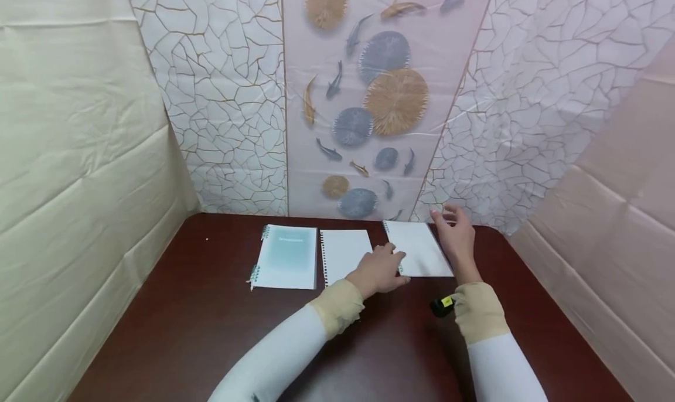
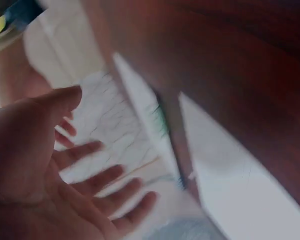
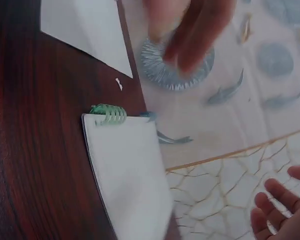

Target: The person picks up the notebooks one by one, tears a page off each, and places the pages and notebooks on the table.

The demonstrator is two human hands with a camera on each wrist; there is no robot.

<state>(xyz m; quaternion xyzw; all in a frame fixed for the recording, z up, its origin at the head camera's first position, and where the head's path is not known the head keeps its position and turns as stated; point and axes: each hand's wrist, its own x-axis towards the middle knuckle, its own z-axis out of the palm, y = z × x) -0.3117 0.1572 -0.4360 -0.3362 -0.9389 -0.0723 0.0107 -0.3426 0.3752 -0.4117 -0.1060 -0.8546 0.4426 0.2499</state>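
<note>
My left hand [image 1: 381, 268] reaches over the gap between a hole-punched white sheet [image 1: 343, 251] and a white coil-bound notebook [image 1: 419, 251], fingers spread and holding nothing. In the left wrist view its fingers are extended, palm showing. My right hand [image 1: 456, 237] is raised near that notebook's right edge with nothing in its loosely bent fingers; it also shows in the right wrist view's lower right corner. A green coil [image 3: 109, 113] binds the notebook's near left corner. Blurred left-hand fingers [image 3: 190, 40] appear at the top there.
Left of the sheet lies a notebook with a teal cover [image 1: 287, 256] and coils on its left side. A tiny white scrap [image 3: 119, 84] lies on the dark red-brown table [image 1: 174, 331]. Patterned cloth [image 1: 232, 97] hangs behind the table. A black wrist camera [image 1: 442, 306] projects beside the right cuff.
</note>
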